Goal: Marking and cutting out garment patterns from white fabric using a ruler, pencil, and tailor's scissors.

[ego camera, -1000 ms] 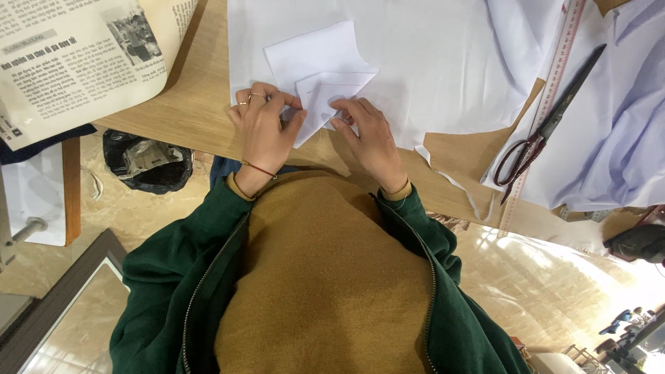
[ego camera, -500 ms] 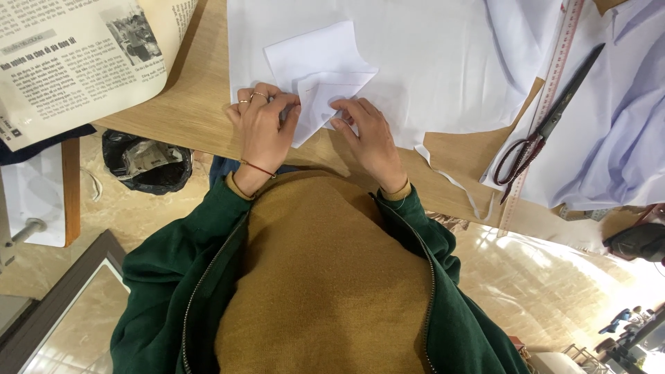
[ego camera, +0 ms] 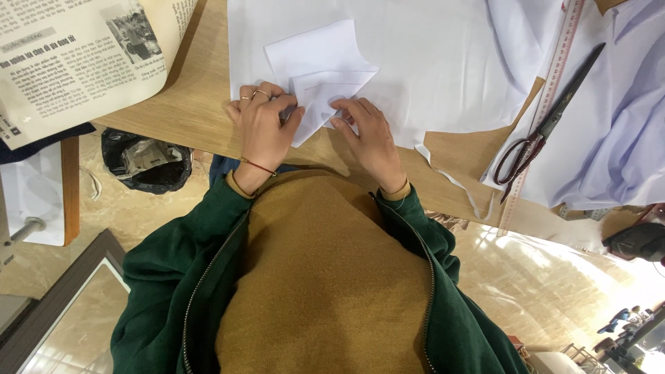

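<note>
At the far left a printed newspaper sheet with black text and a grey photograph lies over the corner of the light wooden tabletop, its upper and left parts cut off by the frame. Below the tabletop edge a black plastic bag holding crumpled scraps sits on the floor; what the scraps are is hard to make out.

The left hand, with rings on two fingers and a thin red cord at the wrist, presses flat on the left corner of a small folded piece of white fabric. That piece lies near the front edge of the tabletop, on a larger sheet of white cloth, and shows layered folds ending in a point toward the person. The right hand pinches the lower fold of the same piece with its fingertips; the fabric beneath both palms is hidden.

Further right, dark metal scissors with reddish-brown handles lie beside a long pale measuring ruler, next to rumpled pale lilac cloth that is cut off at the right edge.
</note>
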